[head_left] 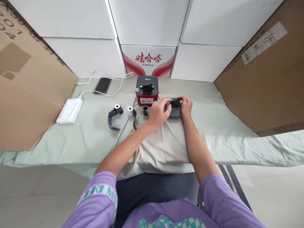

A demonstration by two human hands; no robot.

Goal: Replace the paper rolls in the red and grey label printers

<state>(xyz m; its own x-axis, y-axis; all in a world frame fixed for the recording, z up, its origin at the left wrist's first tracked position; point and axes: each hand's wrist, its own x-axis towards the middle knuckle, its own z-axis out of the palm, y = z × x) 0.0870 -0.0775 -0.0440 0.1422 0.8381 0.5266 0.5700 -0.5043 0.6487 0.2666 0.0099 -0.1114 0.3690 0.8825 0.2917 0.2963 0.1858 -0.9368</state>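
Observation:
A small dark grey device that looks like a mini printer (174, 114) lies on the cloth, with a black strip of paper (175, 103) at its top. My left hand (159, 110) is at its left side, thumb and forefinger apart by the edge. Around the right side wraps my right hand (186, 107), its fingertips at the top edge by the strip. Just left of my left hand stands a small roll with black paper (145, 110). Behind it sits a red and black printer (147, 91), a black strip sticking out of its top.
Two more paper rolls, one with a dark unrolled tail (113, 120) and one white (130, 110), stand to the left. Farther left are a white power bank (69, 110) with a cable and a black phone (102, 85). Cardboard sheets (266, 72) and white boxes (147, 22) enclose the table.

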